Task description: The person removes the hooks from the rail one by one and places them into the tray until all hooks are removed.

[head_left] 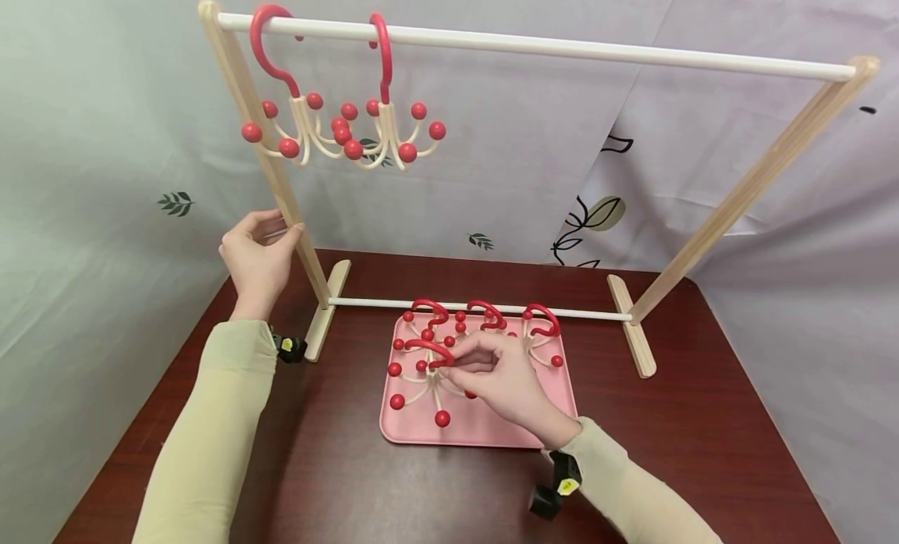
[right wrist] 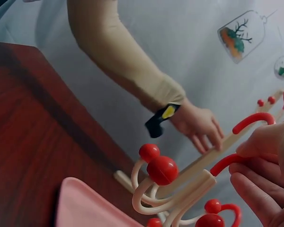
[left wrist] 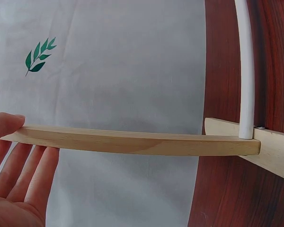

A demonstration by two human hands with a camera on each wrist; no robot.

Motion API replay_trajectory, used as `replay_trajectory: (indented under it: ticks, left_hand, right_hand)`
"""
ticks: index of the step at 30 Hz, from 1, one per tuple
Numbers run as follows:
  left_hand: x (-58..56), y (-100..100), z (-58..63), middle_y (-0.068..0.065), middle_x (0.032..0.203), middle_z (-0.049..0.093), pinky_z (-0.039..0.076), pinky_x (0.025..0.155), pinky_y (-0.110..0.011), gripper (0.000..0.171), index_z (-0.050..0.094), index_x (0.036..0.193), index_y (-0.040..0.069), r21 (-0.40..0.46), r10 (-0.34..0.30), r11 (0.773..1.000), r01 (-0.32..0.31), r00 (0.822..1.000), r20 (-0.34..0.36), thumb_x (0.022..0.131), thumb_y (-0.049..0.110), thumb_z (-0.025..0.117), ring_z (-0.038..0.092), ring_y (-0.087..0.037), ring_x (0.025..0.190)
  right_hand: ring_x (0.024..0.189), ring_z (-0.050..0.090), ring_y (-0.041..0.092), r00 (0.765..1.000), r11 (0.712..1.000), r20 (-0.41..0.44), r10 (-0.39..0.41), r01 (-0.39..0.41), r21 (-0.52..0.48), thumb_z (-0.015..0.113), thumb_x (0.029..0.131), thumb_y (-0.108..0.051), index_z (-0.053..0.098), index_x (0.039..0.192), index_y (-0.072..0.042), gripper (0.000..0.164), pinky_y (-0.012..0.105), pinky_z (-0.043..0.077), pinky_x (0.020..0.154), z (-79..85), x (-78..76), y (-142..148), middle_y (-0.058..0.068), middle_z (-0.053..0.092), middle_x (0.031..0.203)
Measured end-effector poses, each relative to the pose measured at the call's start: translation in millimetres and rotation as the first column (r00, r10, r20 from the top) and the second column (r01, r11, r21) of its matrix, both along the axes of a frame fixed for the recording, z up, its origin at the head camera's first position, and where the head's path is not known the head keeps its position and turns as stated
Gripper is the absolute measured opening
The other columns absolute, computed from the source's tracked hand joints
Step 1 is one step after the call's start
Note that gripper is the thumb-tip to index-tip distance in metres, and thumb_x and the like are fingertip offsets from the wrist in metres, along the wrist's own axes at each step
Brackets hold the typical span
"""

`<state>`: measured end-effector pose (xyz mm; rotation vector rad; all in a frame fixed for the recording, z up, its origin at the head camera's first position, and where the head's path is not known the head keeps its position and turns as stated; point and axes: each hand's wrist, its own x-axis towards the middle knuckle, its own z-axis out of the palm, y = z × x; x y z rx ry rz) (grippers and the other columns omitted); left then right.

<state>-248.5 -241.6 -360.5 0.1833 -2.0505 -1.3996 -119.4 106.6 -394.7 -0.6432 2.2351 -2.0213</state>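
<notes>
My left hand [head_left: 261, 257] holds the left wooden post [left wrist: 132, 142] of a rack, thumb on one side and fingers on the other. In my right hand [head_left: 502, 376], thumb and fingers pinch the red hook [right wrist: 253, 122] of a rotating-style hanger [head_left: 433, 378] with pale curved prongs tipped by red balls. That hanger is upright over the front left of a pink tray [head_left: 477, 433]. Behind it, three similar hangers [head_left: 544, 325] lie at the tray's back. Two more, a left hanger [head_left: 298, 122] and a right hanger [head_left: 386, 122], hang from the white top rod [head_left: 562, 48].
The rack's right post [head_left: 751, 185] slants up from a wooden foot [head_left: 632, 325]. A lower white rod [head_left: 583, 313] joins the feet just behind the tray. Everything stands on a dark red-brown table [head_left: 330, 450], with pale printed cloth [head_left: 492, 177] around it.
</notes>
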Motion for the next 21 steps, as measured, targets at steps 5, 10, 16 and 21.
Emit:
replay_trajectory:
  ticks: [5, 10, 16, 21]
  left_hand:
    - [0.3, 0.8, 0.3, -0.006, 0.111, 0.075, 0.059, 0.084, -0.026, 0.030, 0.076, 0.117, 0.012, 0.000, -0.001, 1.000, 0.001, 1.000, -0.001, 0.089, 0.024, 0.081, 0.073, -0.008, 0.093]
    - [0.4, 1.0, 0.8, -0.007, 0.111, 0.075, 0.059, 0.084, -0.026, 0.030, 0.076, 0.117, 0.012, -0.004, 0.002, 1.000, -0.002, 1.000, -0.002, 0.089, 0.024, 0.080, 0.073, -0.008, 0.093]
    - [0.1, 1.2, 0.7, -0.006, 0.111, 0.075, 0.059, 0.083, -0.026, 0.030, 0.076, 0.117, 0.012, -0.003, 0.002, 1.000, -0.002, 1.000, 0.003, 0.090, 0.024, 0.080, 0.073, -0.008, 0.093]
    - [0.1, 1.3, 0.6, -0.006, 0.112, 0.075, 0.059, 0.083, -0.026, 0.031, 0.076, 0.117, 0.012, -0.001, 0.003, 1.000, -0.003, 1.000, 0.005, 0.090, 0.025, 0.080, 0.073, -0.008, 0.094]
  right_hand:
    - [0.088, 0.075, 0.026, 1.000, 1.000, 0.024, 0.003, -0.003, 0.002, 0.083, 0.083, 0.003, 0.074, 0.101, 0.002, 0.020, 0.036, 0.061, 0.079, -12.7, 1.0, -0.9, 0.014, 0.072, 0.101]
    - [0.089, 0.075, 0.029, 0.999, 1.000, 0.050, -0.004, 0.004, 0.004, 0.082, 0.083, 0.004, 0.074, 0.099, 0.004, 0.017, 0.035, 0.061, 0.078, -23.1, -0.1, -2.9, 0.015, 0.072, 0.101]
    - [0.088, 0.075, 0.029, 0.997, 0.999, 0.068, -0.027, 0.025, 0.027, 0.081, 0.083, 0.006, 0.074, 0.096, 0.002, 0.016, 0.034, 0.062, 0.077, -35.0, -3.1, -4.5, 0.012, 0.073, 0.098]
    - [0.089, 0.074, 0.029, 0.996, 0.999, 0.082, -0.040, 0.037, 0.032, 0.082, 0.083, 0.004, 0.074, 0.097, 0.001, 0.017, 0.032, 0.061, 0.079, -43.7, -6.4, -6.4, 0.012, 0.072, 0.099]
